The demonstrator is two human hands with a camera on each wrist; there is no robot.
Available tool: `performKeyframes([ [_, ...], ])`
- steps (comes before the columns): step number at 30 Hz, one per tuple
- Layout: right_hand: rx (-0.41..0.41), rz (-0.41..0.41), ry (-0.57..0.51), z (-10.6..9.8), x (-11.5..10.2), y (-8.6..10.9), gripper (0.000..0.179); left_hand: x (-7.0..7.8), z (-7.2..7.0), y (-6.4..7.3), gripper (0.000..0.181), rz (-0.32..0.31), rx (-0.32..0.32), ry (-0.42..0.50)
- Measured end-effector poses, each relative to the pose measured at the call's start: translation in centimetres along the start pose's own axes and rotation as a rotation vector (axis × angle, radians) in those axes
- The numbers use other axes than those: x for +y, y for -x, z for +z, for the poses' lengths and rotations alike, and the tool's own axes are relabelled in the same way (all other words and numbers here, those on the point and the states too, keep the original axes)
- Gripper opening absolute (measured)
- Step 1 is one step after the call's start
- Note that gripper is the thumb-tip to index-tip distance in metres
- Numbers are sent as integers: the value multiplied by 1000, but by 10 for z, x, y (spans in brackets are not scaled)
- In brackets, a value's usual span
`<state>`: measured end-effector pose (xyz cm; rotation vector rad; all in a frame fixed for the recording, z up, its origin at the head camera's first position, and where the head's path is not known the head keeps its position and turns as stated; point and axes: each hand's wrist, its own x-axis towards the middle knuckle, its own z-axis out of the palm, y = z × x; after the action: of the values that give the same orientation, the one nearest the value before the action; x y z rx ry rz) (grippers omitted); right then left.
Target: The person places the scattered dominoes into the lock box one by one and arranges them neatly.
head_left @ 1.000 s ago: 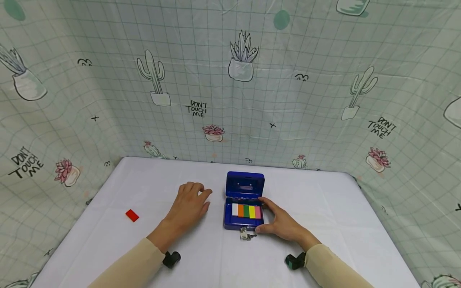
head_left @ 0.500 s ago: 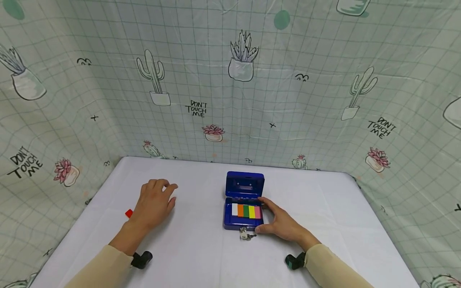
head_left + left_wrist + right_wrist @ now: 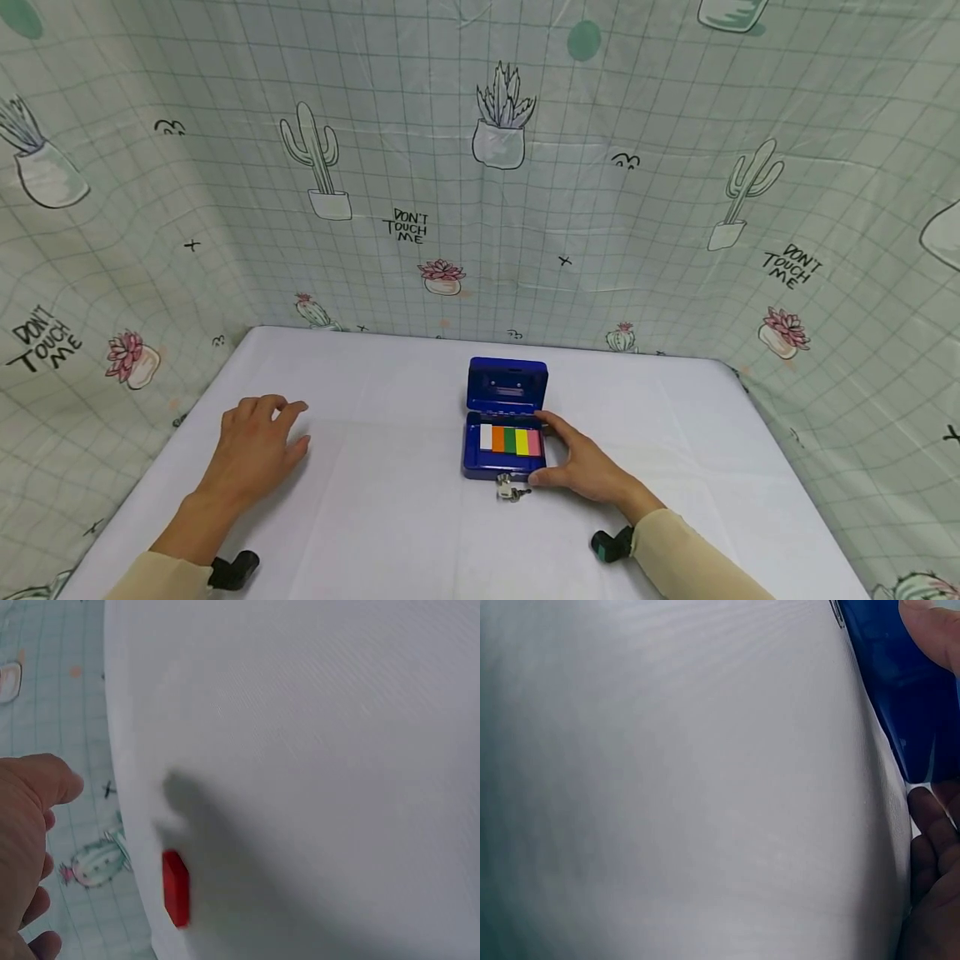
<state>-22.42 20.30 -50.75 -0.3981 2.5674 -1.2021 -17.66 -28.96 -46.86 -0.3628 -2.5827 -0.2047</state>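
Observation:
A small blue cash box point(image 3: 472, 463) stands on the table with its lid raised. White, orange, green, yellow and pink domino-like blocks point(image 3: 509, 440) lie side by side inside it. Keys point(image 3: 513, 493) hang from the lock at its front. My right hand point(image 3: 588, 468) grips the box's right side, thumb at the front corner and fingers toward the hinge; the right wrist view shows this blue side point(image 3: 907, 682) closely. Over the table's left part hovers my left hand point(image 3: 251, 446), fingers loosely bent and holding nothing. Below it a red block point(image 3: 176, 889) lies on the cloth, hidden in the head view.
A white cloth point(image 3: 390, 517) covers the table. Behind it and along both sides hangs a curtain point(image 3: 517, 200) with a grid and cactus print. Black wrist cameras point(image 3: 234, 571) are strapped to both wrists.
My left hand has moved left across the table, from near the box to over the red block, which it now covers in the head view. The right hand stays on the box.

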Motion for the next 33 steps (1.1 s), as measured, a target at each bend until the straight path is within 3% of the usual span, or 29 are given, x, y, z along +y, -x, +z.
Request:
performKeyframes([
  [7, 3, -11, -1, 0, -1, 2, 104, -24, -4, 19, 46, -89, -58, 7],
  [16, 1, -3, -8, 0, -2, 2, 104, -35, -4, 29, 50, -183, -196, 7],
  [33, 3, -4, -7, 0, -3, 3, 104, -44, 1, 35, 56, -211, -261, -2],
])
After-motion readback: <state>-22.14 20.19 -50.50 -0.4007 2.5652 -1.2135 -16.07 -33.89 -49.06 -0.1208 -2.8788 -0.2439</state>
